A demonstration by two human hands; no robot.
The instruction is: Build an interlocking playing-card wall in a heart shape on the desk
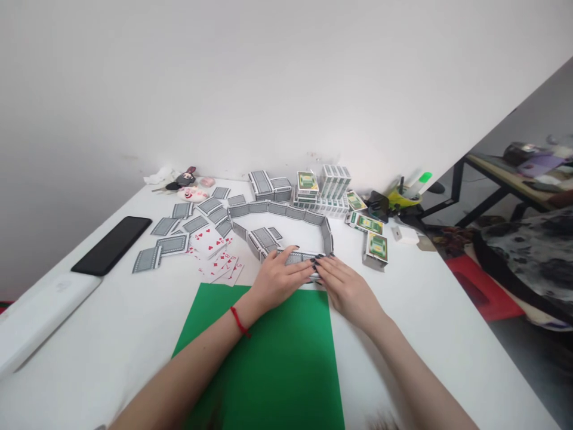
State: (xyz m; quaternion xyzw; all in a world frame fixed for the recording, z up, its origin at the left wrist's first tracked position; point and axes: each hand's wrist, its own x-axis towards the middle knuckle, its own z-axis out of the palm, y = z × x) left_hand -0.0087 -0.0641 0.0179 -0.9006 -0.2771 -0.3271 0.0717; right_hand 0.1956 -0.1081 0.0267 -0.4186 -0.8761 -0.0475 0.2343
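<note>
A ring of folded playing cards [286, 209], grey backs outward, stands on the table as a low wall. At its near side my left hand [283, 276] has its thumb over the wall and its fingers along the front, closed on the cards. My right hand [347, 288] meets it at the near right corner, fingers pressed together on the same cards; its thumb is mostly hidden. Inside the ring stands a folded-card block [263, 239] with a small card piece beside it. A green sheet [268, 358] lies under my forearms.
Loose playing cards [172, 243] lie scattered to the left, some face up. Card boxes [335, 182] are stacked behind the ring, with another box [376, 249] at the right. A black phone [111, 245] and a white device [45, 316] lie left. A yellow pen holder [403, 197] stands back right.
</note>
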